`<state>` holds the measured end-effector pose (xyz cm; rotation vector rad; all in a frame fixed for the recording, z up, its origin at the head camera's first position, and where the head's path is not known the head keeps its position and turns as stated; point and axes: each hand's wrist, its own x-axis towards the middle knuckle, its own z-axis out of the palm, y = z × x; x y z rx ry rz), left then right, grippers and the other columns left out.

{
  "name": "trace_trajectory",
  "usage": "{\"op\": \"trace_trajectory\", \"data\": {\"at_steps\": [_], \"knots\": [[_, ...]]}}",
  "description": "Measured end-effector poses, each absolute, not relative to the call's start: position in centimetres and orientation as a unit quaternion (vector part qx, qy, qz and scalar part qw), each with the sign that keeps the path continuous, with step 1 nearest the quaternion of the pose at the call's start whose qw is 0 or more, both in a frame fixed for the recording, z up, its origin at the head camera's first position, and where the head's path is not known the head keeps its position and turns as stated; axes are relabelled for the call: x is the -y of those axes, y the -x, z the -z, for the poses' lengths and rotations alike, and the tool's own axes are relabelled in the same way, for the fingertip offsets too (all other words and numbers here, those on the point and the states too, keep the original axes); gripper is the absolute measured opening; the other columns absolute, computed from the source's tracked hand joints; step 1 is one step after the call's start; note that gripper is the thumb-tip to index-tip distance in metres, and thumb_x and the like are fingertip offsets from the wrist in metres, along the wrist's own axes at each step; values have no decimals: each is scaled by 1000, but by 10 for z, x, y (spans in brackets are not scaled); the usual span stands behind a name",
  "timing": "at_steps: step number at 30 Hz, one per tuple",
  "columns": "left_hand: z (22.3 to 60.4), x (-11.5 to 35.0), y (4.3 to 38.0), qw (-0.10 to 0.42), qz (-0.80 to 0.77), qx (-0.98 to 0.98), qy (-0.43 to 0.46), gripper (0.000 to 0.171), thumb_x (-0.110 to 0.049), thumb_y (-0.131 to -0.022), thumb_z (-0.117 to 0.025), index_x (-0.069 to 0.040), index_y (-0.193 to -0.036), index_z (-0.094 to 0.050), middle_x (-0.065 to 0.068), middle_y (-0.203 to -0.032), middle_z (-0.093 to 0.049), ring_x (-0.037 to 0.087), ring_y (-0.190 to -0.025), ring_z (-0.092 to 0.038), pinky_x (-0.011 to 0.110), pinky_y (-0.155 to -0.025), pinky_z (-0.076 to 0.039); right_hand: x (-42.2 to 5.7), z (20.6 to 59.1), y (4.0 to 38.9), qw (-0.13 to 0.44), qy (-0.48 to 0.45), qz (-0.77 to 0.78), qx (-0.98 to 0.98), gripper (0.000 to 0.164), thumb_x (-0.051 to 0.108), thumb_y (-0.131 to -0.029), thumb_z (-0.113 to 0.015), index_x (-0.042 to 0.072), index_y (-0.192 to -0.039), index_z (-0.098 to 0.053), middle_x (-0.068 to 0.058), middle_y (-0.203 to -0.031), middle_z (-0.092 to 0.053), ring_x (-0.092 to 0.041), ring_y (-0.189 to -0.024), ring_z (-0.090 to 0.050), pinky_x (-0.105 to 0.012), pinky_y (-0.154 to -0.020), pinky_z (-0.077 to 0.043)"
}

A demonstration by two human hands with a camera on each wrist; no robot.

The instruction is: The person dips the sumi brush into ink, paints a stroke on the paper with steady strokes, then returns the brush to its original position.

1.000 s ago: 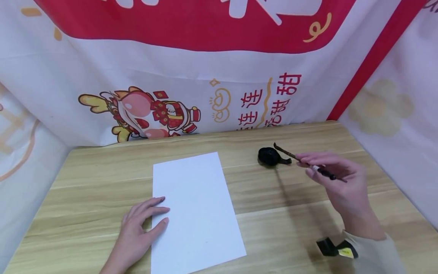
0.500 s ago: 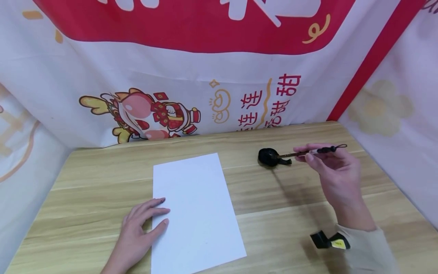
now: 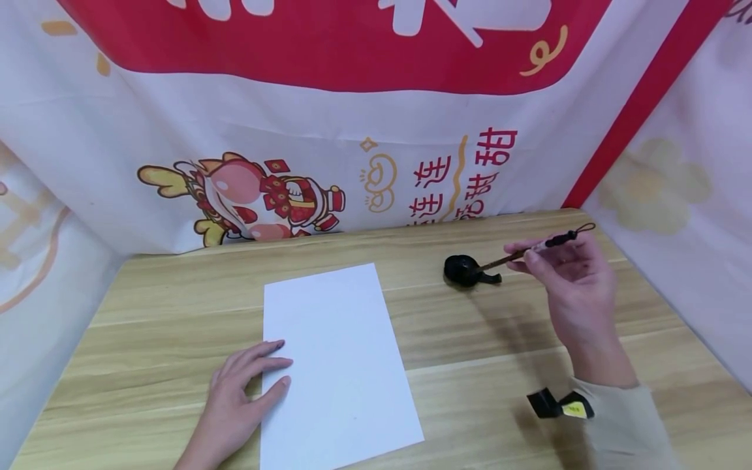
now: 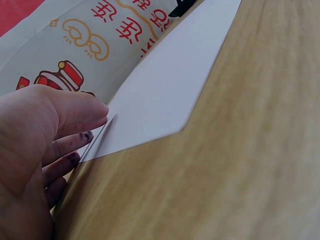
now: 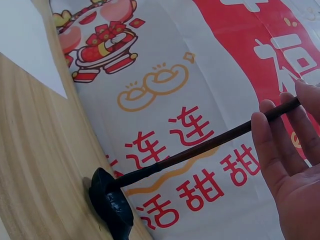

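Note:
My right hand (image 3: 578,294) pinches the shaft of a writing brush (image 3: 499,262) between thumb and fingers, its black looped end pointing up and to the right. The brush slants down to a small black ink dish (image 3: 462,269) with a short handle. In the right wrist view the brush's dark tip meets the inside of the ink dish (image 5: 112,205). On the left, my left hand (image 3: 237,388) rests with spread fingers on the left edge of a white sheet of paper (image 3: 341,372). Dark smudges mark some fingertips (image 4: 86,136) in the left wrist view.
Everything lies on a wood-grain table (image 3: 176,313). Printed cloth (image 3: 329,124) in white and red hangs along its back edge, with more cloth at both sides. A black clip-like device (image 3: 558,405) sits at the right sleeve.
The brush has tilted: its tip has gone down from above the ink dish into it, and the looped end has risen. My right hand shifted slightly; the left hand and paper stayed put.

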<state>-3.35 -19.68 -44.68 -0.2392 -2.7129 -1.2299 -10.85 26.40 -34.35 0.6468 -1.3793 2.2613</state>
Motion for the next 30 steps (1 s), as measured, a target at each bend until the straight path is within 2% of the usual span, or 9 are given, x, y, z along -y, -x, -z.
{"op": "trace_trajectory", "data": {"at_steps": [5, 10, 20, 30], "knots": [[447, 197, 33, 79, 406, 907, 81, 27, -16, -91, -85, -29, -114, -80, -2, -147, -69, 19, -136, -49, 59, -113, -24, -260, 341, 111, 216, -216, -812, 497, 26, -30, -95, -51, -14, -114, -58, -27, -109, -78, -39, -103, -80, -45, -84, -67], [447, 197, 33, 76, 404, 908, 80, 27, -16, -92, -85, -29, -115, -80, -1, -148, -69, 20, -136, -49, 58, -113, -24, -254, 339, 114, 233, -183, -810, 506, 22, -26, -95, -59, -13, -112, -58, -27, -105, -78, -38, -99, -80, -43, -80, -67], [447, 196, 33, 81, 406, 906, 83, 26, -16, -92, -85, -30, -114, -80, -2, -147, -69, 18, -135, -49, 58, -113, -24, -246, 337, 124, 260, -126, -782, 552, 23, -13, -97, -69, -4, -116, -62, -18, -105, -78, -30, -98, -81, -37, -80, -67], [448, 197, 33, 92, 405, 905, 87, 27, -15, -91, -85, -30, -112, -80, -1, -146, -70, 18, -134, -50, 58, -112, -24, -244, 339, 133, 266, -88, -770, 574, 26, -7, -97, -73, -6, -120, -62, -16, -107, -77, -29, -98, -80, -35, -78, -66]]}}
